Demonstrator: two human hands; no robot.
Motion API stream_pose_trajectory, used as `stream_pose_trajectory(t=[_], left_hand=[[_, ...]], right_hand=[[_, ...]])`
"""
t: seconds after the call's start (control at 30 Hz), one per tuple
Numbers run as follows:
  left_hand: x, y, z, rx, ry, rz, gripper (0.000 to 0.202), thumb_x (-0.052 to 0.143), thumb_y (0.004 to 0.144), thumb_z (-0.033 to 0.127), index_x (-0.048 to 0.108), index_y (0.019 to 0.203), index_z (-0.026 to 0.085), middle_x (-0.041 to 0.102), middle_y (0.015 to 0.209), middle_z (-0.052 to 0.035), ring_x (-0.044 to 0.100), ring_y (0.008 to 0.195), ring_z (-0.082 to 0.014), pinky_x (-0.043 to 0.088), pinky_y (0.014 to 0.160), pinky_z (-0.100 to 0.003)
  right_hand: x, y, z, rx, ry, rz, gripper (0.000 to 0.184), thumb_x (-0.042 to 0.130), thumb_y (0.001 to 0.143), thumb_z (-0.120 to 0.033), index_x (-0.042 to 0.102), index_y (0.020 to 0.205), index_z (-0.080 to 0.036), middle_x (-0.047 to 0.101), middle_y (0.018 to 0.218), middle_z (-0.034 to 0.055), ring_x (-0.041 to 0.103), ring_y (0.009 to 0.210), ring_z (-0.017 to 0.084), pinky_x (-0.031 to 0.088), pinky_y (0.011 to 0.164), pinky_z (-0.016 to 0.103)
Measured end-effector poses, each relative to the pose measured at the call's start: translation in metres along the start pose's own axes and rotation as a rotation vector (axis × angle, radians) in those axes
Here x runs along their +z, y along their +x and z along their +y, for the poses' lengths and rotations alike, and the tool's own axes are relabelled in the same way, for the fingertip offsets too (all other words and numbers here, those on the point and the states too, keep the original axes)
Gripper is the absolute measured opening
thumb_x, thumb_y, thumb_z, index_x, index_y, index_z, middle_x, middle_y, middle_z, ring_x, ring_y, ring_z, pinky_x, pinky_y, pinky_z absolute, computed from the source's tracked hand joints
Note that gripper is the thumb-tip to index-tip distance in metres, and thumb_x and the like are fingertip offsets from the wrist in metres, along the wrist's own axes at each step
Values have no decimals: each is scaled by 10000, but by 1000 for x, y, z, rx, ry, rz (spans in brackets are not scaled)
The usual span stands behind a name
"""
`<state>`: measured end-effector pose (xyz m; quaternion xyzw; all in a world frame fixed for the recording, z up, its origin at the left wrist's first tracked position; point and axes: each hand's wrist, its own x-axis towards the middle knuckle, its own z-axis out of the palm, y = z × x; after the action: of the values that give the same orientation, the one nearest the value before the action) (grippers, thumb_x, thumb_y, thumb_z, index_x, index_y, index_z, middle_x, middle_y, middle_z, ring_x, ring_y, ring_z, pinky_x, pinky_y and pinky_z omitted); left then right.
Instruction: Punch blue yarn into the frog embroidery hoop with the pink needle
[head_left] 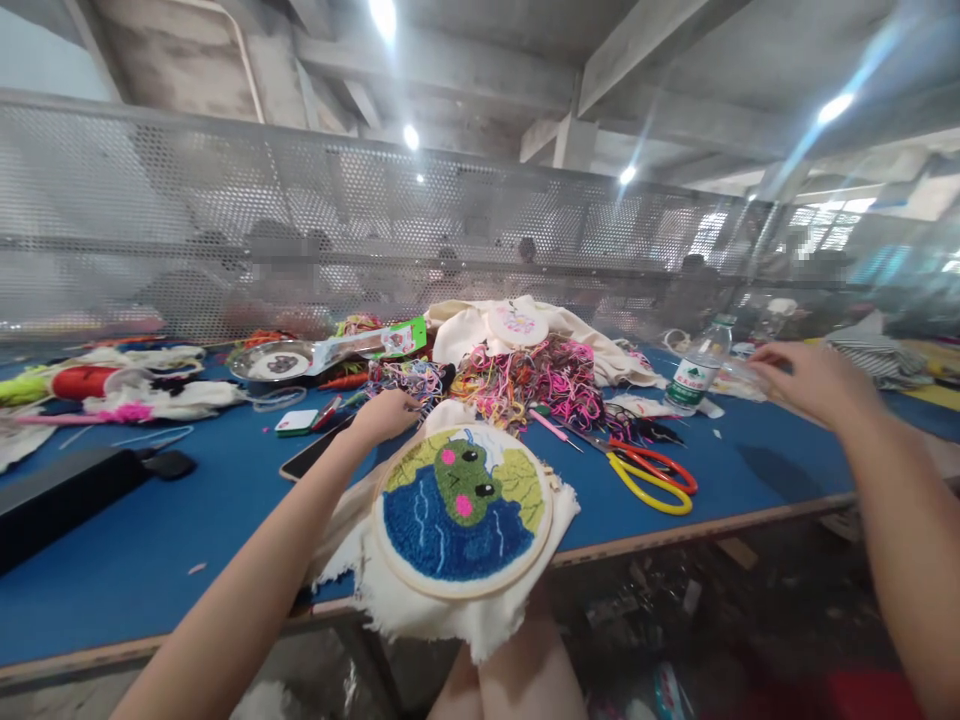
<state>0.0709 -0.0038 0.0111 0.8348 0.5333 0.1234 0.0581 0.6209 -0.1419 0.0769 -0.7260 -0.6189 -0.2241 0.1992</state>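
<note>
An embroidery hoop [465, 510] leans at the table's front edge above my knees. Its white cloth [472, 625] hangs with frayed edges, and the tufted picture shows a green frog with pink cheeks in blue water. My left hand [386, 415] reaches behind the hoop's upper left to the multicoloured yarn scraps [411, 382], fingers pinched together; what lies between them is too small to make out. Off to the right, my right hand [806, 380] is raised over the table beside a water bottle [697, 370]. Its fingers are curled together, slightly blurred, their contents unclear.
Scissors [652, 475] with red and yellow handles and a pink punch needle [553, 428] lie right of the hoop. A big yarn heap [525, 385], a metal dish [271, 362], a phone [319, 455] and a black case [67, 500] also occupy the blue table [247, 510]. Behind rises a perforated metal screen [360, 220].
</note>
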Motion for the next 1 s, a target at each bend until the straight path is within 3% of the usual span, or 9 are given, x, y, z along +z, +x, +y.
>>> stream_pose_trajectory(t=[0.1, 0.2, 0.33, 0.47, 0.57, 0.7, 0.83, 0.93, 1.0], left_hand=[[0, 0, 1, -58, -113, -96, 426, 398, 794, 459, 703, 798, 161, 701, 663, -95, 654, 649, -261, 467, 625, -315], [-4, -3, 5, -116, -216, -151, 454, 305, 832, 410, 676, 845, 147, 657, 561, -88, 613, 502, -235, 455, 517, -322], [-9, -11, 4, -77, -594, -264, 243, 472, 724, 282, 652, 854, 184, 692, 697, -82, 641, 623, -224, 478, 551, -302], [-12, -17, 1, -55, -845, -350, 303, 641, 651, 302, 655, 931, 189, 699, 904, -92, 644, 811, -221, 497, 692, -289], [-14, -15, 4, -42, -1058, -386, 378, 624, 707, 438, 654, 981, 180, 694, 924, -90, 631, 849, -197, 482, 775, -284], [-13, -9, 16, -67, -1414, -359, 576, 350, 836, 587, 672, 915, 116, 690, 800, -112, 632, 786, -190, 478, 802, -298], [-11, -3, 24, -197, -1738, -91, 508, 278, 908, 394, 665, 866, 67, 676, 731, -129, 639, 708, -183, 492, 802, -324], [-10, 0, 24, -231, -1822, 67, 429, 247, 894, 210, 651, 851, 71, 674, 730, -109, 632, 702, -151, 491, 833, -304], [-10, 1, 23, -222, -1845, 131, 391, 256, 882, 183, 635, 829, 103, 669, 725, -79, 622, 702, -127, 490, 843, -274]], right_hand=[[-43, -4, -57, 102, -78, 307, 214, 408, 867, -400, 601, 846, -309, 590, 761, 164, 568, 856, 357, 420, 663, 479], [-60, -2, -143, 3, -43, 508, 229, 364, 887, -283, 592, 874, -270, 614, 807, 136, 562, 854, 318, 411, 673, 437], [-37, 10, -256, -169, 135, 603, 119, 478, 813, -193, 535, 708, -196, 588, 699, 70, 539, 709, 228, 375, 599, 335], [11, 15, -327, -441, 275, 649, 169, 467, 838, -172, 478, 674, -213, 512, 627, 38, 486, 652, 195, 351, 599, 327], [42, 8, -346, -555, 348, 642, 190, 448, 865, -178, 465, 682, -226, 508, 621, 32, 474, 648, 192, 353, 616, 331], [67, -9, -351, -666, 412, 614, 206, 448, 872, -189, 486, 674, -233, 521, 613, 25, 476, 655, 190, 361, 657, 330], [77, -25, -359, -857, 453, 481, 193, 448, 881, -207, 540, 712, -220, 579, 690, 43, 506, 735, 197, 376, 738, 341], [77, -35, -366, -947, 521, 352, 182, 441, 896, -224, 584, 784, -218, 612, 745, 54, 532, 777, 199, 386, 770, 349], [75, -38, -367, -958, 646, 261, 136, 476, 888, -273, 601, 861, -226, 636, 816, 58, 550, 839, 208, 396, 804, 363]])
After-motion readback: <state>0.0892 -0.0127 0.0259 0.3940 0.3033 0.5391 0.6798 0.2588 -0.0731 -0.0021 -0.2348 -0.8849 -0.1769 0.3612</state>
